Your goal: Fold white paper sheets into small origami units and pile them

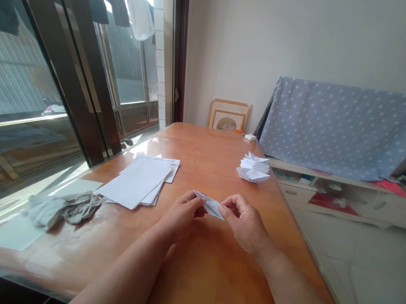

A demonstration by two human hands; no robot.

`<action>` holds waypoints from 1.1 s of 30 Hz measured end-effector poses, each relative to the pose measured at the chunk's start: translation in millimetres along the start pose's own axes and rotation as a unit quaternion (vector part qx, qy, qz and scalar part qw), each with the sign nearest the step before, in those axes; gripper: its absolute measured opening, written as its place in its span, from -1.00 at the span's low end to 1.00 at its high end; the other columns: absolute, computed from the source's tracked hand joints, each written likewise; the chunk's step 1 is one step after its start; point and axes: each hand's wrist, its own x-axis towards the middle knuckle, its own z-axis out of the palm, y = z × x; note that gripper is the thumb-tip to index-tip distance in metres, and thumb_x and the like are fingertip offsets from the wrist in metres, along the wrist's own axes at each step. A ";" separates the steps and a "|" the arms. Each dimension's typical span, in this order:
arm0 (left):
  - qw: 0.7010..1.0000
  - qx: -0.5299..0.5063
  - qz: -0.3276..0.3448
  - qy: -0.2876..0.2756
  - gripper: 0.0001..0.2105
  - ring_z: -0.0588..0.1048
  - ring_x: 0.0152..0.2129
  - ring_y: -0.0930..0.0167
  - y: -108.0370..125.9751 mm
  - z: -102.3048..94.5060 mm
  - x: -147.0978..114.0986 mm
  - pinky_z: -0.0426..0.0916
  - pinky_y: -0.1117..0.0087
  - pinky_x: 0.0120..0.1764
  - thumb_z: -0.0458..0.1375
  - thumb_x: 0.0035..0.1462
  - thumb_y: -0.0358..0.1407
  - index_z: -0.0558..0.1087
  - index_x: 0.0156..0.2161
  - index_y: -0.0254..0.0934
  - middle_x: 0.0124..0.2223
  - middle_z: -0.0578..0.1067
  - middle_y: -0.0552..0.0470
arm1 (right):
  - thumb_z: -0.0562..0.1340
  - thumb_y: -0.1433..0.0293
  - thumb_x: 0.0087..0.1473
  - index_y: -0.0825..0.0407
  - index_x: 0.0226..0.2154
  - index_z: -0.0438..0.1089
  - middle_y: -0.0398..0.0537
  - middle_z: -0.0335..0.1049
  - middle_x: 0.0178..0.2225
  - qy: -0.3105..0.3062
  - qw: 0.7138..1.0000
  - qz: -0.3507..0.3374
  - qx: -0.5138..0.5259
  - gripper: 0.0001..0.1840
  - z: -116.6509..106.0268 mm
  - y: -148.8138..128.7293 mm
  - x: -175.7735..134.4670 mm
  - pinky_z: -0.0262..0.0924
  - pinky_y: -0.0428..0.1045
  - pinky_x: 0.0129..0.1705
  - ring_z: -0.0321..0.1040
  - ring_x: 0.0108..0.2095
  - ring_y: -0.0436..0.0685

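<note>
A small folded piece of white paper (212,206) is held up over the middle of the wooden table (196,295). My left hand (186,211) pinches its left end between thumb and fingers. At the other end, the thumb and fingers of my right hand (240,219) grip the right corner. The paper has slanted creases and pointed ends. Beyond my right hand stands a stack of folded white paper pieces (253,167) with pointed tips. To the left of my hands lies a loose pile of white paper sheets (139,180), some with writing on them.
A crumpled grey cloth (80,207) lies on the table's left side, over a clear plastic cover. A small white object (250,137) sits at the far edge. Framed pictures (228,116) lean against the wall. Glass doors (46,70) run along the left; a dotted blue cloth (345,128) hangs at right.
</note>
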 end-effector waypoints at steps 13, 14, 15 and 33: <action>0.998 0.002 0.010 -0.067 -0.75 0.40 -0.34 0.43 0.0 3.1 -2.0 0.28 0.37 -0.22 0.21 0.17 -0.22 0.49 -0.08 -0.27 -0.27 0.47 0.01 | 0.19 0.19 0.16 -0.02 -0.37 0.44 -0.18 0.43 -0.47 -0.013 0.998 0.018 -0.059 -0.77 0.0 13.3 1.2 0.09 -0.08 -0.46 0.28 -0.49 0.03; 0.997 -0.009 0.008 -0.071 -0.77 0.40 -0.35 0.44 0.3 3.8 -2.0 0.28 0.37 -0.23 0.22 0.17 -0.22 0.49 -0.11 -0.28 -0.28 0.47 0.02 | 0.19 0.19 0.16 -0.02 -0.38 0.44 -0.18 0.43 -0.48 -0.006 0.998 0.016 -0.062 -0.77 -0.2 13.6 1.3 0.09 -0.09 -0.46 0.28 -0.49 0.03; 0.997 -0.021 0.005 -0.077 -0.79 0.40 -0.37 0.45 0.7 4.5 -2.2 0.28 0.38 -0.23 0.22 0.17 -0.22 0.49 -0.14 -0.28 -0.29 0.47 0.02 | 0.19 0.19 0.16 -0.02 -0.39 0.43 -0.18 0.42 -0.48 0.003 0.998 0.015 -0.065 -0.76 -0.3 13.8 1.5 0.08 -0.09 -0.46 0.27 -0.49 0.02; 0.993 -0.008 -0.055 -0.100 -0.72 0.49 -0.31 0.40 -1.5 13.7 -7.7 0.33 0.40 -0.23 0.28 0.12 -0.20 0.50 -0.10 -0.30 -0.18 0.54 -0.10 | 0.20 0.11 0.13 -0.03 -0.46 0.37 -0.16 0.44 -0.52 0.035 0.992 0.026 -0.120 -0.69 3.1 17.4 2.4 0.06 -0.07 -0.47 0.31 -0.50 0.05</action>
